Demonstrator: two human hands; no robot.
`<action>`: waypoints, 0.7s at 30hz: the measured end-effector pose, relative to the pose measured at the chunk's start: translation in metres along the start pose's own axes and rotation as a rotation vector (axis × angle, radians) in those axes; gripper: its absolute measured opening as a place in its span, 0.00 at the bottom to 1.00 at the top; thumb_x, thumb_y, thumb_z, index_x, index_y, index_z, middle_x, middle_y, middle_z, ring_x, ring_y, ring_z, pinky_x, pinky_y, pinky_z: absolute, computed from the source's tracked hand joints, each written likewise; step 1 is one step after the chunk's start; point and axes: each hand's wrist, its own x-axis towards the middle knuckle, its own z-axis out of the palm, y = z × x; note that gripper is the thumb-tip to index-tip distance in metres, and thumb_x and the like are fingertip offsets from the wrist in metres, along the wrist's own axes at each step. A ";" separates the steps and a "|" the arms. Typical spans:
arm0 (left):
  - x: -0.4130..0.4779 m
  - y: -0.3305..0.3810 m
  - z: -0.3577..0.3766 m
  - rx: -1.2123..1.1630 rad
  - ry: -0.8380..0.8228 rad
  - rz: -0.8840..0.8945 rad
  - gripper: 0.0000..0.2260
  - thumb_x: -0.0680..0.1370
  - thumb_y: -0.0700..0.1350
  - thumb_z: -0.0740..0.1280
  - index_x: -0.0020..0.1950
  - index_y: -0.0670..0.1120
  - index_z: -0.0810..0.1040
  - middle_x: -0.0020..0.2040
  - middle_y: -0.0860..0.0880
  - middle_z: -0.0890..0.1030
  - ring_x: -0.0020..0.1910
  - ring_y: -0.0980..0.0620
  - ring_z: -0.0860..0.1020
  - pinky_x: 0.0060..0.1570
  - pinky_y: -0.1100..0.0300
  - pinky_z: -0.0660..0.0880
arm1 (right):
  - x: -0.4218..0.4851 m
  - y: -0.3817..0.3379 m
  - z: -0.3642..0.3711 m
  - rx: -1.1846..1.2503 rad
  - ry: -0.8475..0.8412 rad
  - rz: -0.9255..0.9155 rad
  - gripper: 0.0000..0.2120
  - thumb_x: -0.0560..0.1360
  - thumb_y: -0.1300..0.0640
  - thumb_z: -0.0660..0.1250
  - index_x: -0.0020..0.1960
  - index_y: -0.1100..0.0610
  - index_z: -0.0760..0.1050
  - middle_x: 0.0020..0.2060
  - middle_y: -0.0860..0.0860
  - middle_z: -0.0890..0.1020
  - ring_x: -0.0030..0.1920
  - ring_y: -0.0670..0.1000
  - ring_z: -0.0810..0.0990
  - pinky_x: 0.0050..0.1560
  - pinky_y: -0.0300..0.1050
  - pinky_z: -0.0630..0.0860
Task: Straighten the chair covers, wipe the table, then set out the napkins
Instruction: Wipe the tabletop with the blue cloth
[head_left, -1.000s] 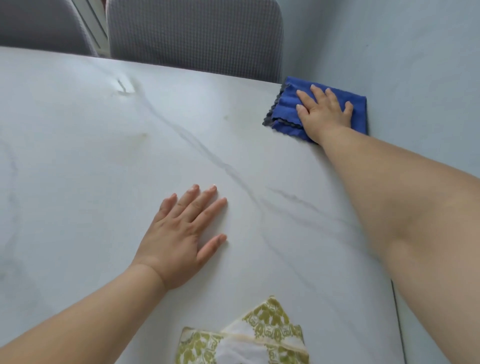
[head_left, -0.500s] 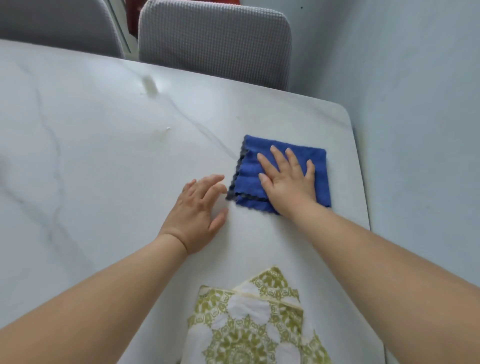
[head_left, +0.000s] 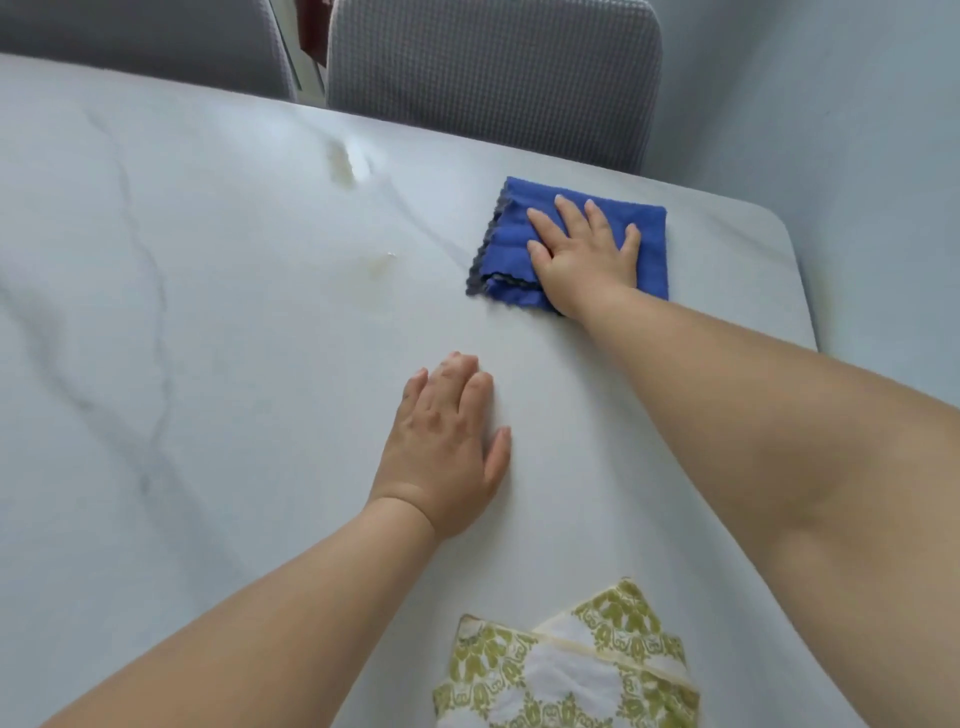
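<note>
My right hand (head_left: 584, 254) presses flat, fingers spread, on a folded blue cloth (head_left: 506, 244) lying on the white marble table (head_left: 208, 364) near its far right corner. My left hand (head_left: 441, 441) rests palm down on the bare tabletop, nearer to me and a little left of the cloth. Green-and-white patterned napkins (head_left: 566, 670) lie stacked at the near edge between my forearms. Two pale yellowish smears (head_left: 382, 262) mark the table left of the cloth.
A chair with a grey waffle-textured cover (head_left: 493, 67) stands behind the table's far edge, and part of a second grey chair (head_left: 140, 36) shows at the top left. A pale wall (head_left: 857, 130) runs along the table's right side.
My right hand slid the blue cloth from the far right corner toward me, then back away and to the left. My left hand stayed resting on the table.
</note>
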 end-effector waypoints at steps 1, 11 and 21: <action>0.000 0.000 0.001 0.003 0.002 0.005 0.23 0.75 0.56 0.53 0.63 0.43 0.71 0.67 0.45 0.70 0.70 0.45 0.66 0.72 0.47 0.58 | 0.016 -0.001 -0.004 -0.001 0.004 0.010 0.24 0.82 0.41 0.41 0.77 0.38 0.47 0.79 0.43 0.46 0.78 0.50 0.42 0.73 0.67 0.41; -0.002 -0.001 0.005 0.057 0.041 0.017 0.21 0.74 0.55 0.55 0.61 0.44 0.72 0.66 0.45 0.73 0.69 0.44 0.69 0.69 0.50 0.54 | 0.074 0.001 -0.019 -0.012 0.017 0.018 0.24 0.82 0.43 0.39 0.78 0.39 0.45 0.79 0.45 0.46 0.78 0.52 0.42 0.72 0.68 0.42; -0.006 0.008 -0.009 -0.067 0.023 -0.045 0.22 0.68 0.50 0.51 0.53 0.38 0.72 0.61 0.39 0.72 0.58 0.37 0.71 0.65 0.47 0.64 | -0.066 -0.014 0.012 -0.009 -0.022 0.003 0.24 0.82 0.41 0.40 0.77 0.38 0.42 0.78 0.43 0.42 0.78 0.51 0.39 0.73 0.66 0.40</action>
